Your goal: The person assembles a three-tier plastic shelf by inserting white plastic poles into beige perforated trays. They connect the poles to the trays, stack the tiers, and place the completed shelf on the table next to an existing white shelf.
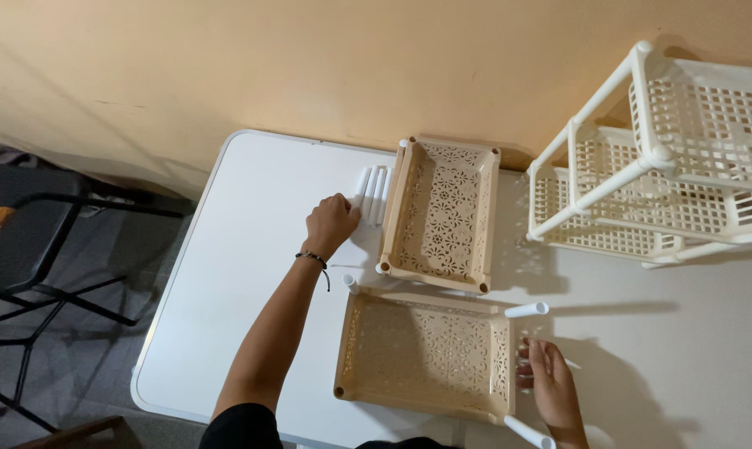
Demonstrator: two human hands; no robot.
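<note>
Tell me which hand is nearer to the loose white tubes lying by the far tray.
Left. The left hand touches the white tubes lying left of the far tray. The right hand is far off, at the near tray's right edge.

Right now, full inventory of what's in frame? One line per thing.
Beige lattice trays: 2, on the white table, one near the person, one farther back toward the wall.
White tubes, loose: a small bundle, exact count unclear, left of the far tray.
White tubes, fitted: at least 3, standing in the near tray's corners.
White basket rack: 1, assembled, lying tipped at the table's right end.
Table: 1, white.
Chair: 1, black, left of the table.
Wall: orange.
Left hand: on the loose tubes, dark wristband.
Right hand: at the near tray's right edge.
</note>
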